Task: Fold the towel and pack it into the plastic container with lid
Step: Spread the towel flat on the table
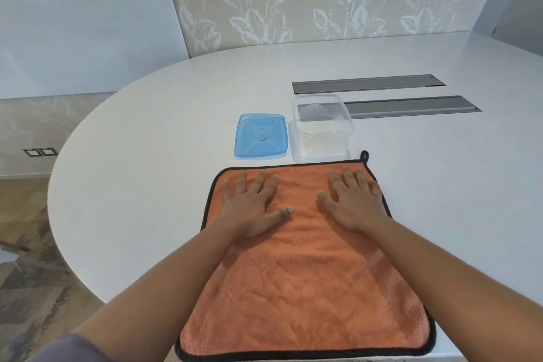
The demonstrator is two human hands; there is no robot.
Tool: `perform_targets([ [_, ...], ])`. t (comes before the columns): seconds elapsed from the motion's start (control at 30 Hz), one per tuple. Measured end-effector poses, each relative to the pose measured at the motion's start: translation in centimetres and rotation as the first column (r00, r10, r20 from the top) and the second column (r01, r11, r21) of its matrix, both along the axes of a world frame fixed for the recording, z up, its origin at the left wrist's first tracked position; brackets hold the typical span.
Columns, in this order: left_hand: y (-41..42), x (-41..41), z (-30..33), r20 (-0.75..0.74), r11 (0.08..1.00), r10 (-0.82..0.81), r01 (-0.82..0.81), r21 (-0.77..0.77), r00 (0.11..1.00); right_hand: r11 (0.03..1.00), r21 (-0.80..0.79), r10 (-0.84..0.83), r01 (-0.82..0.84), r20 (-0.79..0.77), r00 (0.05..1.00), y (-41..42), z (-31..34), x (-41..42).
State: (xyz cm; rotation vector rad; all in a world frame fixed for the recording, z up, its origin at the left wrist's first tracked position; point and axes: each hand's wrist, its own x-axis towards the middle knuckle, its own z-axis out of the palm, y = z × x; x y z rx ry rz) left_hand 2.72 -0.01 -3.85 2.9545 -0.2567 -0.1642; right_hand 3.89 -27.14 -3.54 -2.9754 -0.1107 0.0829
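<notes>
We see the left hand and right hand both flat, fingers spread, pressing the far half of the orange microfibre towel. Towel lies unfolded on the white table, black trim, hanging loop at far right corner. Just beyond its far edge: clear plastic container, open, blue lid beside it on the left.
</notes>
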Motion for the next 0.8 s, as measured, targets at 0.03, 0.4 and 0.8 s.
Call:
perform_targets([
  [0.03,0.0,0.2,-0.3,-0.009,1.0,0.01,-0.01,0.008,1.0,1.0,-0.012,0.002,-0.002,-0.011,1.0,-0.1,-0.2,0.1],
  [0.4,-0.2,1.9,-1.1,0.02,0.999,0.037,-0.037,0.01,0.999,1.0,-0.011,-0.021,0.02,-0.005,1.0,-1.1,-1.0,1.4],
  [0.8,1.1,1.5,0.5,0.119,0.99,0.066,-0.05,-0.13,0.991,1.0,0.018,0.009,-0.009,-0.003,1.0,-1.6,-0.2,0.8],
])
